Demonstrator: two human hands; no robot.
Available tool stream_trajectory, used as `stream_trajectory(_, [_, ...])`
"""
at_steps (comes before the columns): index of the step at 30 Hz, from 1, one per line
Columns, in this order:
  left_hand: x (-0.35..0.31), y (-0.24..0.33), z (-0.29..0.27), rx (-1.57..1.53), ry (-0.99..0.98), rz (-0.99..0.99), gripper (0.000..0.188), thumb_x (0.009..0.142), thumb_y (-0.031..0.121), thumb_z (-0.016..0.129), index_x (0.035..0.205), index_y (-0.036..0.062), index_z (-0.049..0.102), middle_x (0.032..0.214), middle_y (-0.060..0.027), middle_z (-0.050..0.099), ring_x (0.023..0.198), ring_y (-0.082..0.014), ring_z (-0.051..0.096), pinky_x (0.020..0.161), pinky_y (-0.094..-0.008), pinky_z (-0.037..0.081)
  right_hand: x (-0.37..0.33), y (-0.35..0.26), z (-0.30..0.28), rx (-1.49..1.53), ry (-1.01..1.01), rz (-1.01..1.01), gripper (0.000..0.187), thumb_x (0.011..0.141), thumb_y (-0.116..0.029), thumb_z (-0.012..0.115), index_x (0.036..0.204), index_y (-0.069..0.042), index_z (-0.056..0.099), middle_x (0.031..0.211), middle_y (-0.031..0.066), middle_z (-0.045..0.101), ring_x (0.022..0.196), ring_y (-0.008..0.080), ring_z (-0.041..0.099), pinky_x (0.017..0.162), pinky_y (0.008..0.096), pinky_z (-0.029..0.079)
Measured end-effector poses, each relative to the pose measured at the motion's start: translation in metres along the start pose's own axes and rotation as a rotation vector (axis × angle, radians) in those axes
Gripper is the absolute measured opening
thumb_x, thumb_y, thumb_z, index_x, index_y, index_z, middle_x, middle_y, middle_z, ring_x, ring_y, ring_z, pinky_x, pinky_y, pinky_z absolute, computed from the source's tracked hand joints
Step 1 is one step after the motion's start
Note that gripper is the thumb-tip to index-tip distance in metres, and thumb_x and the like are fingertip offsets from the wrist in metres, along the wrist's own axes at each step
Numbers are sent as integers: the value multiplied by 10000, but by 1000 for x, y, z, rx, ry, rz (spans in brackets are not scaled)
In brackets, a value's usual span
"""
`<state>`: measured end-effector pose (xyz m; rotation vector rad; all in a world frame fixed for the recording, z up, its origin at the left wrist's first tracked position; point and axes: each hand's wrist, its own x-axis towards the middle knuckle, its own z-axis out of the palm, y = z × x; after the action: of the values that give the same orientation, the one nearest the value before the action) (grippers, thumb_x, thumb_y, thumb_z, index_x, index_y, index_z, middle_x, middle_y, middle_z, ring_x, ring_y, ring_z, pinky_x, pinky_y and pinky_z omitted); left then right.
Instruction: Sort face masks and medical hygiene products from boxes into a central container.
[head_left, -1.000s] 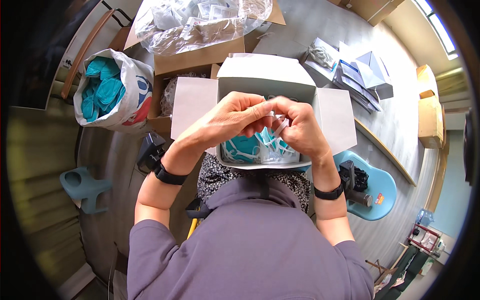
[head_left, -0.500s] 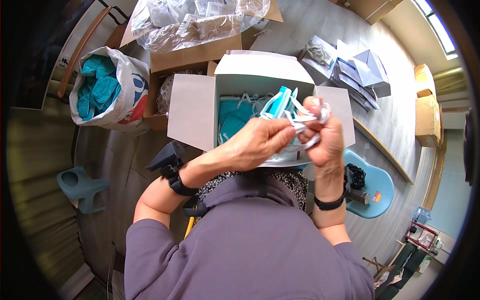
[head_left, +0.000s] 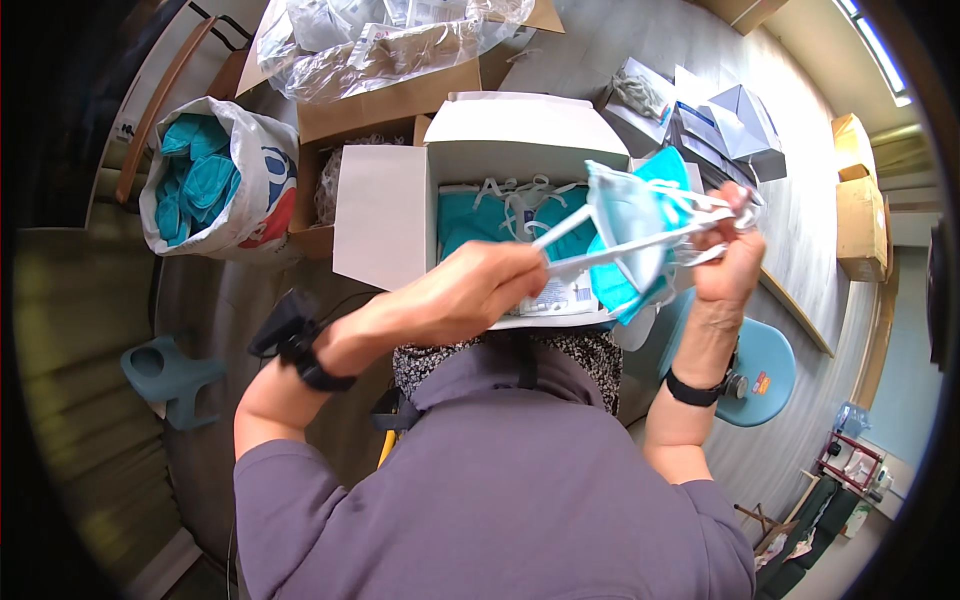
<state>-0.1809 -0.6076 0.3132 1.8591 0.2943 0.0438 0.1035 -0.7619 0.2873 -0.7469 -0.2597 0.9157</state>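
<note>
Between my hands hangs a teal face mask (head_left: 632, 225) with a pale inner side and white straps, above the right part of an open white box (head_left: 385, 215). My left hand (head_left: 480, 285) is closed on the strap ends, which stretch taut toward the mask. On the other side my right hand (head_left: 728, 250) grips more white straps, its fingers curled round them and slightly blurred. More teal masks (head_left: 465, 222) with white straps lie in the box, beside a printed white packet (head_left: 560, 298). How many masks hang between my hands I cannot tell.
A white bag (head_left: 265, 185) full of teal masks stands at the left. Behind the box, a cardboard carton (head_left: 400, 100) holds plastic-wrapped packets. A blue stool (head_left: 770, 365) is at the right, a grey-blue stool (head_left: 175, 385) at the left. Flattened boxes (head_left: 700, 135) lie far right.
My hands have moved apart, the right one outward to the right and the left one slightly left. The mask, bunched up before, is now spread open with its straps pulled tight.
</note>
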Motion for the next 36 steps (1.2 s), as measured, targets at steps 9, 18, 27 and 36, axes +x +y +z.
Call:
stream_trajectory(9, [65, 20, -35, -99, 87, -200, 353, 898, 27, 569, 1249, 41, 597, 1121, -100, 686, 857, -170, 684, 720, -277, 550, -33, 3, 43, -354, -36, -279, 241, 1015, -220, 550, 847, -47, 561, 697, -45, 438, 545, -2, 337, 467, 177, 230])
stream_trajectory(18, [149, -100, 24, 662, -2, -338, 369, 781, 172, 752, 1094, 7, 646, 1088, -227, 676, 1064, -403, 639, 923, -481, 510, -38, 5, 42, -337, 1, -226, 313, 952, -232, 446, 955, 32, 615, 738, -33, 505, 584, -18, 394, 491, 122, 285])
stream_trajectory(27, [109, -79, -15, 457, 296, -194, 287, 787, 105, 756, 1050, 16, 682, 781, -109, 668, 715, -199, 636, 689, -345, 531, -43, 10, 30, -564, 24, -274, 157, 940, -113, 600, 987, 32, 640, 827, 15, 609, 656, -1, 454, 569, 130, 327])
stream_trajectory(36, [44, -7, -41, -534, 523, -54, 156, 931, 78, 702, 1070, 14, 669, 782, 21, 612, 605, -13, 478, 515, -165, 366, -23, 52, 68, -862, -182, -220, 198, 923, -153, 735, 979, 4, 628, 696, -56, 533, 626, -4, 416, 533, 170, 307])
